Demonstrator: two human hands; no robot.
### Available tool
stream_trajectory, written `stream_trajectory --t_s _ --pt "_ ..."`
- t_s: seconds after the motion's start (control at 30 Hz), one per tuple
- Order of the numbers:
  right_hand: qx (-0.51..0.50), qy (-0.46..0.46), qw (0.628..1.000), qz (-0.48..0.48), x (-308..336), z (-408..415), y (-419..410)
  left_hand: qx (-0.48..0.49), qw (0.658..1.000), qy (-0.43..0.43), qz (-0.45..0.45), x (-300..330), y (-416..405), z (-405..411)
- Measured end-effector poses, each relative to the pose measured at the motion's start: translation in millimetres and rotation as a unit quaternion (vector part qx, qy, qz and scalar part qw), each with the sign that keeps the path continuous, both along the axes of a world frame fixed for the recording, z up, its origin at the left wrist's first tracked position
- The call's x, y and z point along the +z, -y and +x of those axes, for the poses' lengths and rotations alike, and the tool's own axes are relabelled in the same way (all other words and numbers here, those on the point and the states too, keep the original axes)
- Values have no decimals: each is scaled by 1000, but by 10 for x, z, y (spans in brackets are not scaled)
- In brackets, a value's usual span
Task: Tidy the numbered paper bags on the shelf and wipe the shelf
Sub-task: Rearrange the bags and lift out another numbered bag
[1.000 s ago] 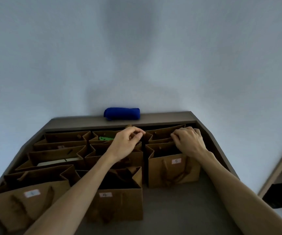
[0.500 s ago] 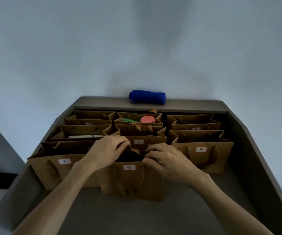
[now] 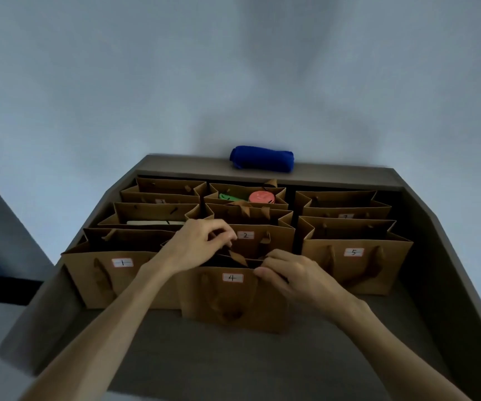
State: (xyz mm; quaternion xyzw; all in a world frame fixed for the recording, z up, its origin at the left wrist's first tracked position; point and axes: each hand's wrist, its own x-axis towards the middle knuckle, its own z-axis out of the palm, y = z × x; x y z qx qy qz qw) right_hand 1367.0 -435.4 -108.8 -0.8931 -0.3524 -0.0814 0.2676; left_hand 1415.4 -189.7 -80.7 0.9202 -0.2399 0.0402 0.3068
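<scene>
From my head camera, brown bags stand in rows on the shelf (image 3: 233, 357). My left hand (image 3: 195, 244) and right hand (image 3: 294, 273) pinch the top of bag 4 (image 3: 233, 302) with curled fingers. The blue cloth (image 3: 262, 157) lies rolled at the back, so wiping is not begun. My hands were on back bags a second ago.

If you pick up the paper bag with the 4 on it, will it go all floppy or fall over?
Bag 4 would probably keep its shape: its paper walls stand upright, like a box. It might tip easily, since it is tall and stands out in front of the other bags. Both hands, left hand and right hand, grip its rim, which should steady it.
</scene>
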Motion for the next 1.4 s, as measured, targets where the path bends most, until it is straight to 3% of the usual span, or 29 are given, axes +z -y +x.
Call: stream_trajectory --t_s 0.17,0.3,0.53,0.7,0.83,0.93,1.07,1.27,1.4 --pt "39 111 992 -40 24 -350 30 5 992 77 -102 204 48 -25" --pt "47 155 986 -51 36 -510 -7 37 983 135 -117 234 81 -9" --pt "34 124 991 -36 65 -387 -4 69 987 145 -18 128 84 50" --pt "16 3 1000 1 54 -140 -23 82 972 167 141 -4 92 78" --pt "31 -73 997 0 98 58 16 63 973 153 161 -42 67 119" --pt "19 -57 997 51 210 216 43 14 986 97 135 -38 69 125" --pt "-63 64 992 88 341 476 52 -8 990 97 99 -30 61 128" --pt "-162 11 985 -55 428 694 57 -25 993 103 58 -31 36 39" --pt "-141 70 979 -126 300 530 68 -2 991 124 52 -35 2 -7"
